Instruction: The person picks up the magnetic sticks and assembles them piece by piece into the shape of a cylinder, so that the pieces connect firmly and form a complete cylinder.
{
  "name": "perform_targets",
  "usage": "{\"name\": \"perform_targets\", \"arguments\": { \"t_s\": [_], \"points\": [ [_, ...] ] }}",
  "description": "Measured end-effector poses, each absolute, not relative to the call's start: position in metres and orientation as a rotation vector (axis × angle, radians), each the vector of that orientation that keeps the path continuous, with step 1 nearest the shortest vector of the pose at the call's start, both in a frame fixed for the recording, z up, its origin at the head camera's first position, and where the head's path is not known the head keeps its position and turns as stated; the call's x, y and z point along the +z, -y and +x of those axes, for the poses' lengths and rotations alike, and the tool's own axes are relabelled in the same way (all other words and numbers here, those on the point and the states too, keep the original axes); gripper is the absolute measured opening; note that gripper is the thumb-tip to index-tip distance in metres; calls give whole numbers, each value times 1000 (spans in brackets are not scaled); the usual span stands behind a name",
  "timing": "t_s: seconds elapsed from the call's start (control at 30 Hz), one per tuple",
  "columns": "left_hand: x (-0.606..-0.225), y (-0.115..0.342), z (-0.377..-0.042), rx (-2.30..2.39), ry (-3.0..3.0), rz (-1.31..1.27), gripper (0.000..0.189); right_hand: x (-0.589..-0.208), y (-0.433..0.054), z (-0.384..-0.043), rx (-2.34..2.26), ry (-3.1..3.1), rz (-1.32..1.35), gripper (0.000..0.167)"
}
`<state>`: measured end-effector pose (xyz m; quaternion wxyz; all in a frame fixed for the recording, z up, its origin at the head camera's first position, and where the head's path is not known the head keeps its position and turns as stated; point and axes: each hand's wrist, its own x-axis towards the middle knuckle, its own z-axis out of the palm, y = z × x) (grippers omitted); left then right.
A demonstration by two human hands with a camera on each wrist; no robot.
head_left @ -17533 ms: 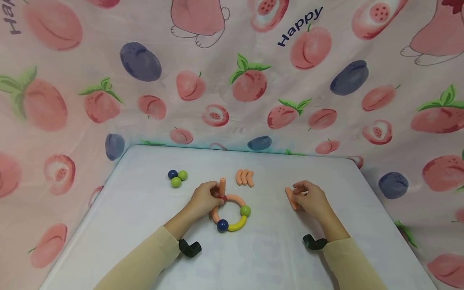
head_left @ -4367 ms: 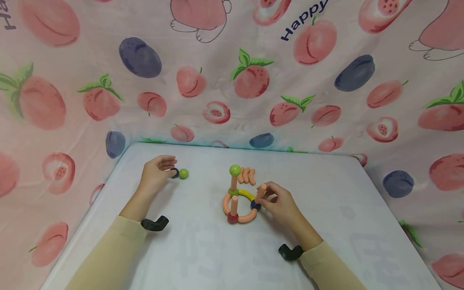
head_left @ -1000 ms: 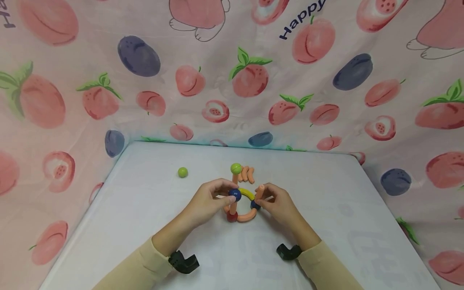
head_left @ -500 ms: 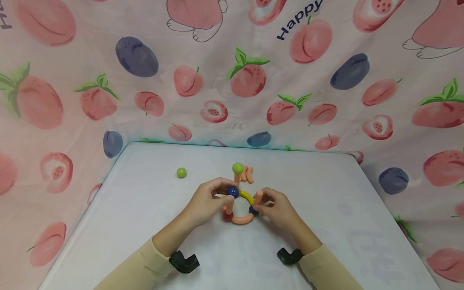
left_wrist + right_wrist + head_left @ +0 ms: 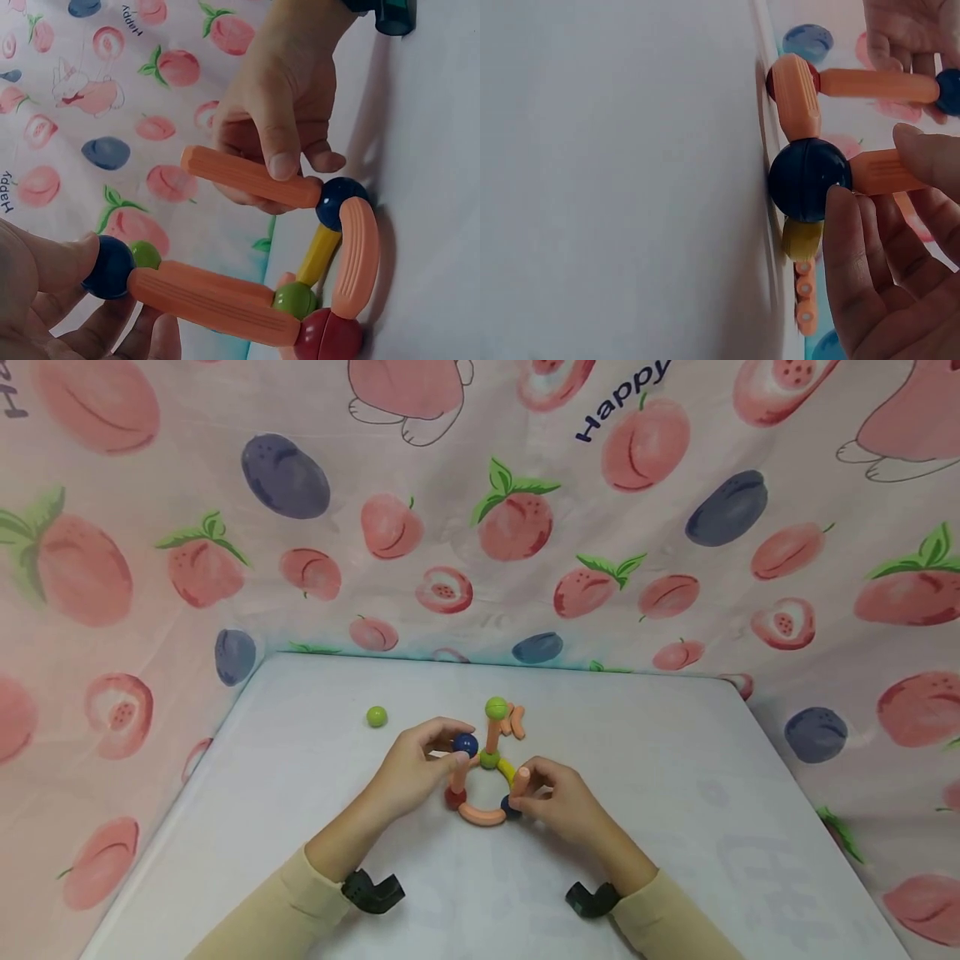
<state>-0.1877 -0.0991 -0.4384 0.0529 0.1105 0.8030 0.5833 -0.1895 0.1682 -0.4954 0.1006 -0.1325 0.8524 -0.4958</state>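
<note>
A ring of curved sticks and balls lies on the table, with orange rods standing on it. My left hand point(image 5: 408, 768) pinches a blue ball point(image 5: 466, 744), which touches the top of the orange rod point(image 5: 458, 777) on the red ball point(image 5: 454, 798). My right hand point(image 5: 566, 797) pinches another orange rod point(image 5: 255, 180), standing on the dark blue ball point(image 5: 810, 180). At the back, a third rod point(image 5: 492, 737) rises from a green ball point(image 5: 489, 759) and bears another green ball point(image 5: 497, 707). A yellow curved stick point(image 5: 506, 770) and an orange one point(image 5: 482, 816) form parts of the ring.
One loose green ball point(image 5: 377, 717) lies at the back left. Behind the rear rod are loose orange curved sticks point(image 5: 518, 722), partly hidden. A fruit-print cloth point(image 5: 450, 527) hangs behind the white table point(image 5: 645, 727).
Since 4.4 seconds ago, my left hand has brought the blue ball from the back left onto the front-left rod. Over the last second the ring has shifted left and turned, both hands still holding.
</note>
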Motion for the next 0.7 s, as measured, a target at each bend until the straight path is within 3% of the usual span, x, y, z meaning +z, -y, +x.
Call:
{"name": "perform_targets", "arguments": {
  "t_s": [0.7],
  "points": [
    [-440,117,-203,1771,-2499,256,35,-495,-139,-173,-1490,-2394,-651,20]
  ]
}}
